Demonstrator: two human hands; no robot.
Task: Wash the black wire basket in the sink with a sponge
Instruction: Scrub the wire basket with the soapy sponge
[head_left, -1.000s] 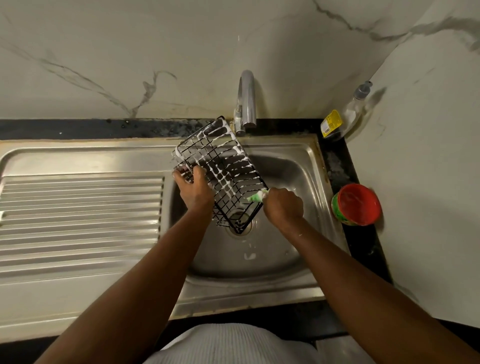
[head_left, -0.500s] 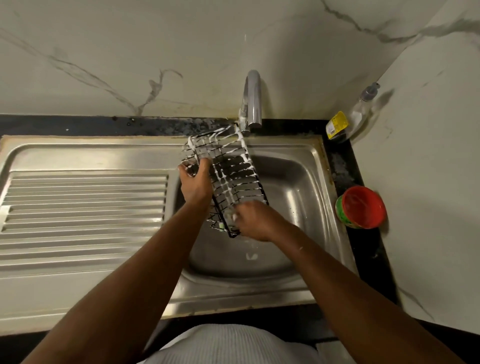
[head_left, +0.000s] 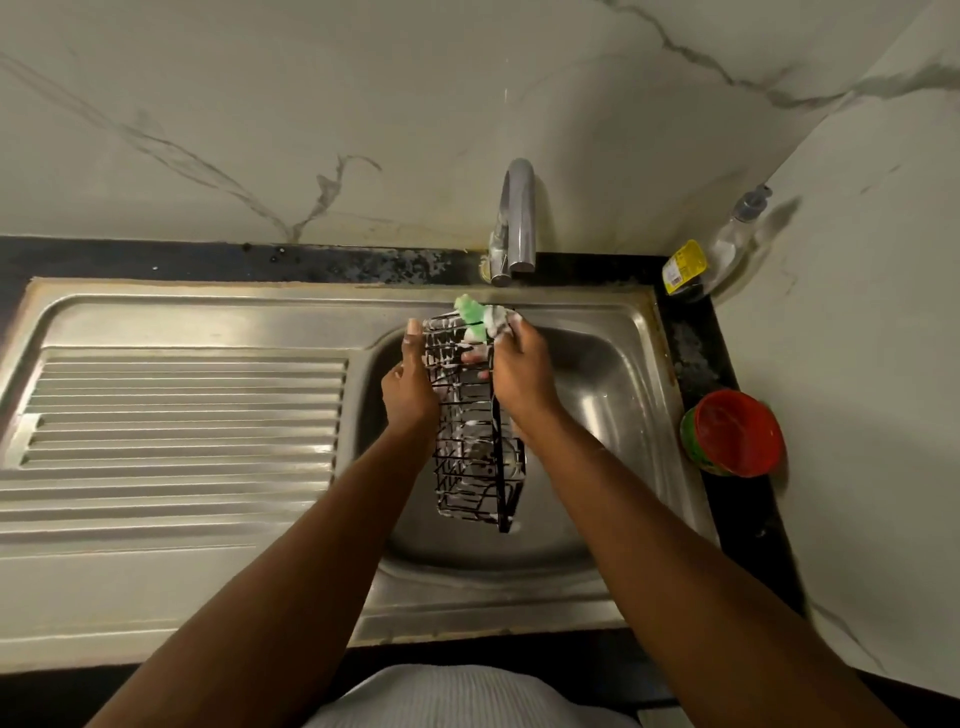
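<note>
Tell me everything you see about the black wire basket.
The basket is a narrow, rectangular cage of thin black wire, probably coated metal, streaked with white foam. It is held over the sink bowl, its length running away from the person. The left hand grips its left side; the right hand holds a green sponge against its far end. Whether its near end touches the sink, I cannot tell.

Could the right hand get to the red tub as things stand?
Probably yes: nothing stands between the right hand and the red tub, though the hand is full, gripping the green sponge.
</note>
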